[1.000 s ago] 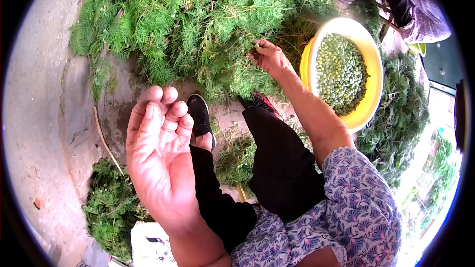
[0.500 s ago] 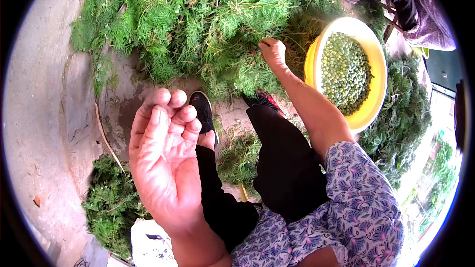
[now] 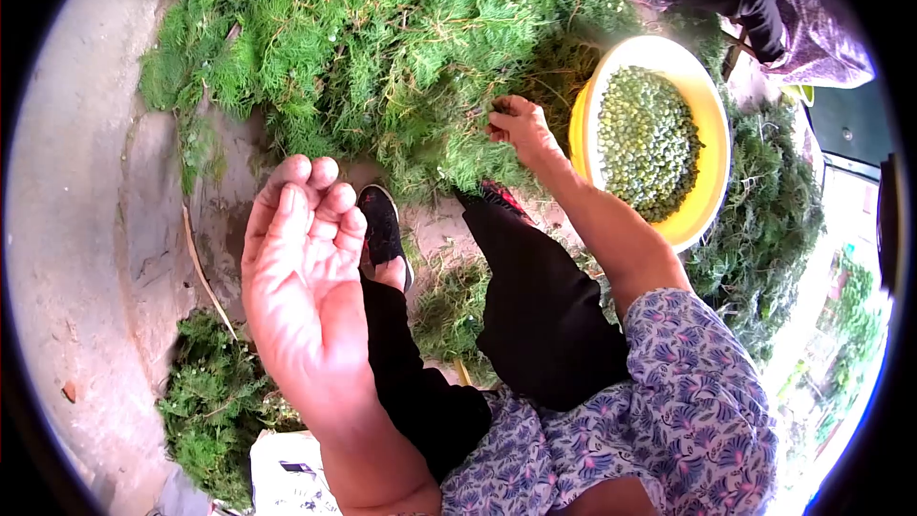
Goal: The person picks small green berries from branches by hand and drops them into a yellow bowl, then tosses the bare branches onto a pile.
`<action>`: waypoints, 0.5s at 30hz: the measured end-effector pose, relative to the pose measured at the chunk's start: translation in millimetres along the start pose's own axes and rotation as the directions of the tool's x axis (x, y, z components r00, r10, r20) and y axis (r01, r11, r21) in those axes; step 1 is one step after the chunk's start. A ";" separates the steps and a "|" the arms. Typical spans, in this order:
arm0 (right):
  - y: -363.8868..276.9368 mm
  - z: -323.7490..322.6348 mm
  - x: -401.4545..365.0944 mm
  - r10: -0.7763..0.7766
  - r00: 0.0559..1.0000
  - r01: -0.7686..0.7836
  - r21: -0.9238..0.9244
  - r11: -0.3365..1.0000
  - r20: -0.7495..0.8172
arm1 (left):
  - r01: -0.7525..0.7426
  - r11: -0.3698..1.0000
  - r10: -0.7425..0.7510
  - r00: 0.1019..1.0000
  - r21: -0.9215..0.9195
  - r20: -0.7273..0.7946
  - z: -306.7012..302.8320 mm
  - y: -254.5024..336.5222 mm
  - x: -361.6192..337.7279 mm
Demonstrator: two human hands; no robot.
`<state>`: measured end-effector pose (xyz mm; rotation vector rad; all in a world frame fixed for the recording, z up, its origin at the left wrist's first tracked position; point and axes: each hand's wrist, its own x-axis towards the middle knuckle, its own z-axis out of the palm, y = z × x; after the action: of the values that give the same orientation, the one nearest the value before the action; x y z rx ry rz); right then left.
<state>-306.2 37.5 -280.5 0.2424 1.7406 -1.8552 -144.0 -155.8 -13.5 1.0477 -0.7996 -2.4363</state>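
Observation:
My left hand [image 3: 308, 272] is raised near the camera, palm turned up and fingers loosely curled, the thumb close beside them. Its palm looks bare. Over the front edge of a large heap of green conifer branches [image 3: 382, 57], my right hand [image 3: 521, 126] has its thumb and fingers pinched together. What they hold, if anything, is too small to make out. Just right of that hand a yellow tub [image 3: 709, 205] leans toward me. Many small pale-green cones or berries [image 3: 648, 134] fill much of it.
More cut greenery [image 3: 759, 220] lies behind the tub, and a smaller pile [image 3: 210, 397] sits at lower left. A white bag [image 3: 291, 473] is by my left forearm. Another person's sleeve [image 3: 821, 24] shows at upper right. My shoe [image 3: 382, 225] rests on the concrete floor.
My right hand has drawn back slightly toward me from the branches, its fingers still pinched. My left hand keeps its curled pose. The whole view has shifted a little.

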 end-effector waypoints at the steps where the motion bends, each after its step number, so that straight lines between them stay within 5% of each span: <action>1: -10.2 -3.0 -11.8 0.009 1.000 -0.010 0.041 0.999 0.019 | 0.008 1.000 -0.008 0.998 0.005 0.061 -5.8 0.2 2.9; 8: -61.6 -74.0 -97.1 -0.143 0.982 0.108 -0.252 0.962 -0.124 | -0.019 0.999 0.023 0.993 -0.033 0.118 -20.4 2.8 8.2; 10: -70.5 -109.9 -117.5 -0.236 0.954 0.104 -0.534 0.839 -0.185 | -0.064 0.997 0.068 0.992 -0.036 0.107 -25.6 4.2 4.0; 12: -53.7 -141.3 -132.8 -0.626 0.758 0.202 -0.845 0.495 -0.186 | -0.084 0.995 0.087 0.994 -0.051 0.064 -34.7 6.8 -0.5; 15: -57.5 -173.3 -144.2 -0.585 0.788 0.150 -0.862 0.485 -0.192 | -0.121 0.983 0.135 0.986 -0.141 0.094 -59.7 6.6 -18.0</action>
<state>-261.8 243.5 -181.9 -0.1141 3.0291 -1.0257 -86.9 -172.4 -33.2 0.8007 -0.7000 -2.4124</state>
